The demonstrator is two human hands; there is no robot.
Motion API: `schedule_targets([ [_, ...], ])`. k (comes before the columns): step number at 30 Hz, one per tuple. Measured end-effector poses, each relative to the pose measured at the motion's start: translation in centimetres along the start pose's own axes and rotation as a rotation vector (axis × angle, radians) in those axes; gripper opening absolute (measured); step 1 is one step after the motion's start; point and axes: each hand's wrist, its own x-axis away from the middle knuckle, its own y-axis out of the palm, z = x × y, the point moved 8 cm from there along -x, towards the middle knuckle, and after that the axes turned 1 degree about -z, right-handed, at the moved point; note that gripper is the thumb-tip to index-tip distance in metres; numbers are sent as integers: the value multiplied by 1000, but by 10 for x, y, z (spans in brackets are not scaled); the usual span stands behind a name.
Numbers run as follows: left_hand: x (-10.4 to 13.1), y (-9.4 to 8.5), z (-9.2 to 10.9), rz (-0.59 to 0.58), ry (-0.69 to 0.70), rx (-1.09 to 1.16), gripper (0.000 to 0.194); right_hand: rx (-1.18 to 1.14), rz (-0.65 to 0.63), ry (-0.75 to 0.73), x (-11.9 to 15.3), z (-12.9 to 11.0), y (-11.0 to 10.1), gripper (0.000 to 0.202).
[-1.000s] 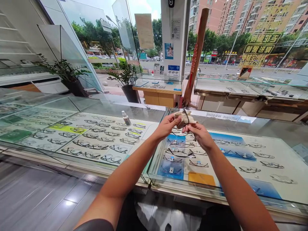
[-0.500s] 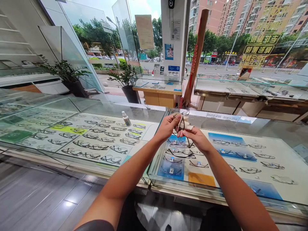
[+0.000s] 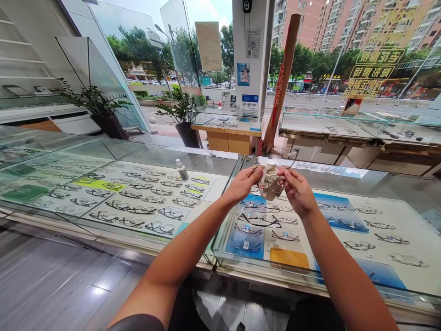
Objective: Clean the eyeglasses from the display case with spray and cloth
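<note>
Glass display counters [image 3: 155,149] fill foreground; spray bottle [image 3: 182,170] stands left. Above right counter [image 3: 372,181], left hand [image 3: 244,183] pinches cloth [image 3: 268,186], right hand [image 3: 300,189] clamps eyeglasses [image 3: 295,159], one lens against cloth. Wiping seems under way; next move likely calls for steady frame, light rubbing.

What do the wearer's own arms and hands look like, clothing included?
The left hand and right hand are ungloved. Both forearms are bare, with no watch or bracelet visible. A dark sleeve edges the left upper arm; no right sleeve shows.
</note>
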Motion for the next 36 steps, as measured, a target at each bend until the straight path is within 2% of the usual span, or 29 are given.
schedule_targets([
  [6,6,20,-2,-115,-36,-58,58,13,-15,2,2,3,8,36],
  [15,12,32,-5,-191,-141,131,50,-7,-30,65,6,13,13,40],
  [20,14,30,-8,-98,-161,168,54,-1,-33,39,6,11,16,37],
  [24,11,26,-2,38,-1,102,51,54,-101,-57,8,3,25,30],
  [26,10,26,0,68,58,85,47,96,-131,-92,9,-1,30,30],
  [32,10,21,-3,14,31,-35,57,95,-132,-62,9,2,29,34],
  [36,9,21,0,-80,6,-35,55,19,-90,-5,7,9,23,31],
])
